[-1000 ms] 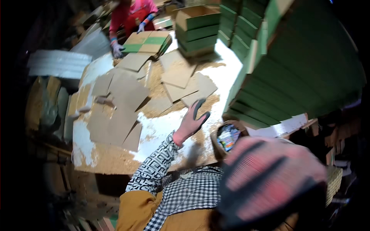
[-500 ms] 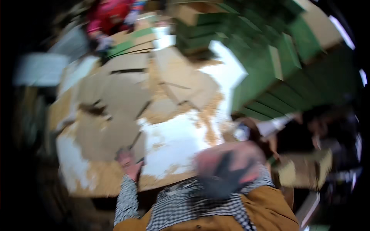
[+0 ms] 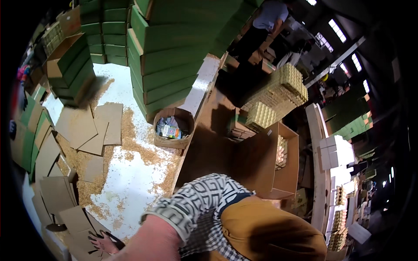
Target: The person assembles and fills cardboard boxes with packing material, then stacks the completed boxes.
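Sheets of stiff brown cardboard (image 3: 74, 224), flat and straight-edged, overlap at the left of a white table (image 3: 126, 180) strewn with grainy tan crumbs (image 3: 139, 152), and over them lies the left hand (image 3: 103, 243), dark-tipped fingers splayed wide, gripping nothing I can see. Nearer, the pink right hand (image 3: 150, 239) has its fingers out of sight, so I can't tell how open it is. Ridged green cartons (image 3: 170, 69) tower behind a rounded cardboard tub (image 3: 167, 142).
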The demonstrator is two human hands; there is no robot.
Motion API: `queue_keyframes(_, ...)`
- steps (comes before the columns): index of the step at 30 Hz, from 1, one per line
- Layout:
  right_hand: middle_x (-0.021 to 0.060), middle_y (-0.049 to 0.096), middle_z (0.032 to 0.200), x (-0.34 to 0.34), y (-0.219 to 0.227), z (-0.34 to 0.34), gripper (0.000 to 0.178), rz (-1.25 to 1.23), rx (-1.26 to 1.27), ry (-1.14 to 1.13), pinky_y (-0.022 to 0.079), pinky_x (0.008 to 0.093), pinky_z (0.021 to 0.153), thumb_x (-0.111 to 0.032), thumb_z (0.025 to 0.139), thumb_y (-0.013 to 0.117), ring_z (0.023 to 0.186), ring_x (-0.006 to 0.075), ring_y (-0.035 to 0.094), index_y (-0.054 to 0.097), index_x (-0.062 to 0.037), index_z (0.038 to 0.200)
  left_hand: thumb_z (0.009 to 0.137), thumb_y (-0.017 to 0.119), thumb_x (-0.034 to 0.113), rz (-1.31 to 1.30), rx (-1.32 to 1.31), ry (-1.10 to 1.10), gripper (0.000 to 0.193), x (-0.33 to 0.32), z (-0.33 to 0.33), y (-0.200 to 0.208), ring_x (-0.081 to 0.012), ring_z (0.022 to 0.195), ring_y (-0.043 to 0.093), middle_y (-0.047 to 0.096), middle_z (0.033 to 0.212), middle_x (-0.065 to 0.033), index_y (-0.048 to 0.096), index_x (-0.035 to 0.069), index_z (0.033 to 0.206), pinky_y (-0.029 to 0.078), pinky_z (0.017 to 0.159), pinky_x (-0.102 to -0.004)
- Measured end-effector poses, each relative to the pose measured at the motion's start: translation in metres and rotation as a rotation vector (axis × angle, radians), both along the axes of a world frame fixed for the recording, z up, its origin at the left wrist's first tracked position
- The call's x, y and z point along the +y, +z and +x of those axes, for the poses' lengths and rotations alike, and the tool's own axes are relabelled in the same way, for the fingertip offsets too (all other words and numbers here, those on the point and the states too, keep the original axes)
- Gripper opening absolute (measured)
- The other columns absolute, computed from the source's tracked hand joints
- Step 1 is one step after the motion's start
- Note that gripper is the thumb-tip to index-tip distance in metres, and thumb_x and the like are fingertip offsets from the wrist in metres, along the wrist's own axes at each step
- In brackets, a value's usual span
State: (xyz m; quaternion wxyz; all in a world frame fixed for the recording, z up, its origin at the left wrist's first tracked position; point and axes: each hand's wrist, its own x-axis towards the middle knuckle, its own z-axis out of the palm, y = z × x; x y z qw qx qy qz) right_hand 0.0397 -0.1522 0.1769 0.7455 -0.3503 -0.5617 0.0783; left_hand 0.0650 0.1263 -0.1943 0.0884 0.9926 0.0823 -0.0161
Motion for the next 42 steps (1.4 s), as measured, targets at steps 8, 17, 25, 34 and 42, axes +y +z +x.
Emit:
queue_keyframes(8, 0.0207, 0.043, 0.127, -0.092, 0.004, -0.048, 0.043, 0.258, 0.074, -0.271, 0.032, 0.0431, 0.097, -0.034, 0.092, 0.047, 0.118, 0.036, 0.04, 0.049, -0.0024, 0.121, 0.079, 0.055, 0.003, -0.345, -0.337, -0.249, 0.039, -0.08, -0.015, 0.055, -0.0338, 0.115, 0.044, 0.045, 0.123, -0.0209, 0.051, -0.003, 0.117, 0.036, 0.096, -0.0392)
queue_keyframes(17, 0.0148, 0.058, 0.106, -0.295, -0.053, -0.12, 0.046, -0.356, -0.33, -0.829, 0.044, 0.0365, 0.088, -0.019, 0.074, 0.065, 0.1, 0.0264, 0.055, 0.053, -0.0074, 0.117, 0.074, 0.062, 0.004, -0.854, -0.03, -0.873, 0.037, -0.362, -0.083, 0.143, -0.0342, 0.102, 0.054, 0.053, 0.114, -0.0196, 0.056, -0.004, 0.11, 0.044, 0.087, -0.0379)
queue_keyframes(25, 0.0151, 0.055, 0.112, -0.5, -0.185, -0.277, 0.05, -0.598, 0.905, -1.397, 0.04, 0.031, 0.092, -0.036, 0.084, 0.056, 0.104, 0.0231, 0.052, 0.05, 0.0005, 0.118, 0.073, 0.068, 0.032, -0.856, 0.525, -1.017, 0.036, -0.531, -0.104, 0.056, -0.0221, 0.088, 0.058, 0.061, 0.095, -0.0077, 0.062, 0.006, 0.098, 0.046, 0.076, -0.0331)
queue_keyframes(34, 0.0072, 0.059, 0.11, -0.58, -0.269, -0.318, 0.038, 0.192, 1.566, -1.183, 0.043, 0.0247, 0.086, -0.019, 0.091, 0.052, 0.096, 0.0124, 0.054, 0.05, 0.0028, 0.122, 0.079, 0.059, 0.033, -0.87, 0.868, -1.134, 0.03, -0.736, -0.053, 0.043, -0.0208, 0.073, 0.056, 0.06, 0.086, -0.0081, 0.061, 0.005, 0.091, 0.045, 0.063, -0.0326)
queue_keyframes(42, 0.0044, 0.061, 0.103, -0.765, -0.35, -0.245, 0.031, 0.056, 1.627, -1.245, 0.046, 0.0263, 0.08, -0.018, 0.091, 0.053, 0.089, 0.0106, 0.056, 0.055, 0.0014, 0.114, 0.085, 0.052, 0.033, -1.802, 1.634, -1.091, 0.03, -0.982, 0.007, 0.103, -0.0196, 0.061, 0.055, 0.059, 0.077, -0.0084, 0.06, 0.004, 0.085, 0.044, 0.051, -0.0323)
